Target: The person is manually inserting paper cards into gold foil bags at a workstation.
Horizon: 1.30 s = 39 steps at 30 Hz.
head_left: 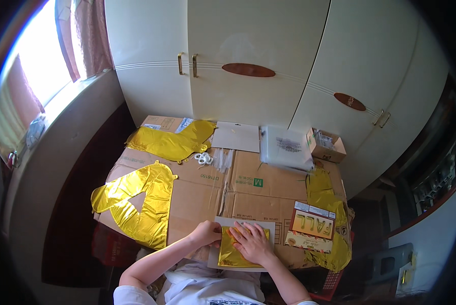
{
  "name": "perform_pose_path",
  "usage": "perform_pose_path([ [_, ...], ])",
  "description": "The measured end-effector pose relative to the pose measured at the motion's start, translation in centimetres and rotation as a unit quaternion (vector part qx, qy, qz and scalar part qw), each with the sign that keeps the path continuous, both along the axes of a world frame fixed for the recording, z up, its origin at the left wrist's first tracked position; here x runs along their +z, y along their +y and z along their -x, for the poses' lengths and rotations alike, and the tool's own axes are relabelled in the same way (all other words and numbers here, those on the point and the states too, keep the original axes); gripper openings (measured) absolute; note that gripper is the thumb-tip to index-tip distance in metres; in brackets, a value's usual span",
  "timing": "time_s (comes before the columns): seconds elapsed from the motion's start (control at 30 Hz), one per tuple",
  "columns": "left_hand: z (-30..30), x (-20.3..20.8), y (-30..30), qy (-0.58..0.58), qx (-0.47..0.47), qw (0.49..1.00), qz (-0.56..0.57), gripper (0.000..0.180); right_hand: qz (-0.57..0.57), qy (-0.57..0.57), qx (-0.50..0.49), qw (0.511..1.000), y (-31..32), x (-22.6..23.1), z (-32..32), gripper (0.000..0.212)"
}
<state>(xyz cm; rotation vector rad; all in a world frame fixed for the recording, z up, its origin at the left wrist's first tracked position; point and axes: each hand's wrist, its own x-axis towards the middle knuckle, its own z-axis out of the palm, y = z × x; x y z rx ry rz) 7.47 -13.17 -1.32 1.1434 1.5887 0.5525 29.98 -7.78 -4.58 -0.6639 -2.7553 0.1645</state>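
Note:
A folded piece of gold foil balloon [233, 257] lies on a grey-white card [214, 259] at the table's near edge, in front of my body. My right hand [252, 245] rests flat on the foil with its fingers spread. At the foil's left edge, my left hand [206, 234] is closed, fingers curled inward over the card; what they pinch is hidden. Left of my hands lies a flat gold foil balloon shaped like the letter A [154, 203]. Another flat gold balloon [167, 140] stretches across the far left.
Flattened cardboard [197, 193] covers the table. Farther back are white ribbon rolls [203, 158], clear straws [222, 159], a grey card [236, 136], a stack of plastic bags [287, 148] and a small box [327, 146]. A printed package card [311, 226] overlaps gold foil [342, 244] at right.

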Motion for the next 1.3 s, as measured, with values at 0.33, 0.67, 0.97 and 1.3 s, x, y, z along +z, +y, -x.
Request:
perform_pose_path([
  [0.33,0.0,0.5,-0.1,-0.037,0.024,0.999,0.019,0.024,-0.005,0.0,-0.001,1.0,0.0,0.0,0.0,0.055],
  [0.67,-0.2,0.1,0.2,-0.009,-0.003,0.999,0.034,0.016,-0.022,-0.03,-0.002,0.999,-0.2,0.4,0.2,0.051],
  [0.97,0.6,-0.3,-0.6,-0.117,0.003,0.993,0.033,0.026,-0.007,-0.036,-0.01,0.999,-0.3,0.6,0.4,0.052],
  [1.3,1.0,0.5,-1.4,-0.033,0.013,0.999,0.02,0.029,-0.018,-0.052,-0.024,0.998,-0.5,0.6,0.7,0.049],
])
